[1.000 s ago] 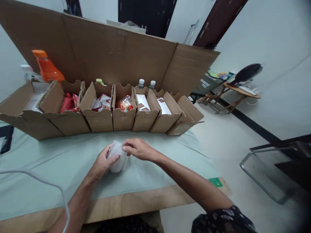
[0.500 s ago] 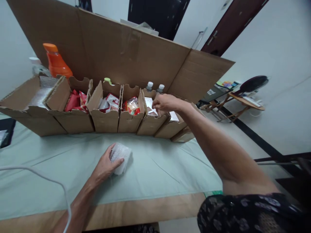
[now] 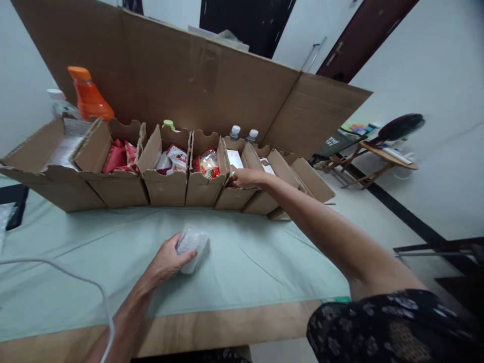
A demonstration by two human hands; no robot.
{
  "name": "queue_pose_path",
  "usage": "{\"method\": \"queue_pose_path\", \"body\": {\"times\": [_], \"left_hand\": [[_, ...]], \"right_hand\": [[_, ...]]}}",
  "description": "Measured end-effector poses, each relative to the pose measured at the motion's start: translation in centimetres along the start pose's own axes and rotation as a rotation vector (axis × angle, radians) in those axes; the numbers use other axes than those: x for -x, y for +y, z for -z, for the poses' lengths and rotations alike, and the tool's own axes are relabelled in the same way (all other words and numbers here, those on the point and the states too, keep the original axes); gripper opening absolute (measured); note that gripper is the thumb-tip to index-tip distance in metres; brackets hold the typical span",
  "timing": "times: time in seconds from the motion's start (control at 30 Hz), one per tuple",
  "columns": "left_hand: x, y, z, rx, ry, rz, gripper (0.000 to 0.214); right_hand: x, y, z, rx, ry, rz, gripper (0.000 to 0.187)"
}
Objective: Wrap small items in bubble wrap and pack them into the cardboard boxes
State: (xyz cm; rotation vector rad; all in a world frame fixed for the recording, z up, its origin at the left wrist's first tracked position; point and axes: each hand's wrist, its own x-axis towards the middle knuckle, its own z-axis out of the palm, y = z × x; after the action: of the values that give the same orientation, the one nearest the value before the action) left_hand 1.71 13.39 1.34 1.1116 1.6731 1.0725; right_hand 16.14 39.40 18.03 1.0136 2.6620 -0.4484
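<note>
Lowered since the earlier frame, above the cloth-covered surface (image 3: 242,267), to the front rim of a cardboard box (image 3: 231,200) was the right hand (image 3: 246,178), its hold not discernible, while by the left hand (image 3: 168,259), nearer and leftward, a bubble-wrapped packet (image 3: 193,241) was grasped.

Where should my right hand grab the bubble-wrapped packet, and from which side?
Probably by the far right edge of the bubble-wrapped packet, coming from the right. The left hand grips its left side, thumb lying across the near part, while the blocky packet's far right edge is uncovered for the right hand.
</note>
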Motion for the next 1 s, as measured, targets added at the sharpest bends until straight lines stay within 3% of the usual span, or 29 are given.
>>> {"method": "queue_pose_path", "body": {"times": [0.1,0.17,0.23,0.3,0.4,0.5,0.57,0.63,0.7,0.77,0.83,0.9,1.0], "left_hand": [[-0.1,-0.1,0.1,-0.011,-0.024,0.006,0.039],[0.0,-0.1,0.4,0.060,-0.004,-0.005,0.037],[0.4,0.1,1.0,0.170,-0.013,-0.038,0.047],[1.2,0.5,1.9,0.290,-0.071,-0.109,0.071],[2.9,1.5,3.2,0.379,-0.122,-0.258,0.091],[4.0,2.0,4.0,0.329,-0.146,-0.277,0.075],[3.9,1.7,4.3,0.282,-0.122,-0.182,0.062],[3.2,1.0,4.5,0.235,-0.021,-0.091,0.055],[2.3,0.3,4.5,0.178,0.070,-0.047,0.055],[1.5,-0.3,4.3,0.140,0.078,-0.032,0.065],[1.1,-0.6,4.0,0.137,0.043,-0.037,0.084],[1.0,-0.7,3.7,0.110,0.020,-0.033,0.092],[1.1,-0.7,3.4,-0.013,-0.066,0.007,0.067]], "right_hand": [[3.2,-0.3,2.1,0.064,0.115,-0.137,0.017],[7.2,-0.9,3.9,0.083,0.342,-0.196,0.032],[11.5,-2.0,4.9,0.014,0.698,-0.186,0.038],[14.6,-3.6,4.0,-0.113,0.807,-0.116,0.038],[15.3,-6.5,-0.7,-0.316,0.562,0.062,0.033],[12.6,-8.7,-5.7,-0.450,0.247,0.235,0.024],[10.5,-9.3,-6.6,-0.460,0.160,0.310,0.018],[8.5,-9.1,-5.0,-0.379,0.247,0.297,0.026],[6.5,-8.4,-1.8,-0.201,0.392,0.207,0.030],[3.8,-7.8,1.4,0.043,0.406,0.109,0.032],[0.7,-7.6,3.3,0.286,0.219,0.064,0.036],[-2.3,-7.8,3.5,0.433,0.001,0.054,0.041],[-5.6,-8.5,2.0,0.474,-0.118,0.043,0.046]]}}
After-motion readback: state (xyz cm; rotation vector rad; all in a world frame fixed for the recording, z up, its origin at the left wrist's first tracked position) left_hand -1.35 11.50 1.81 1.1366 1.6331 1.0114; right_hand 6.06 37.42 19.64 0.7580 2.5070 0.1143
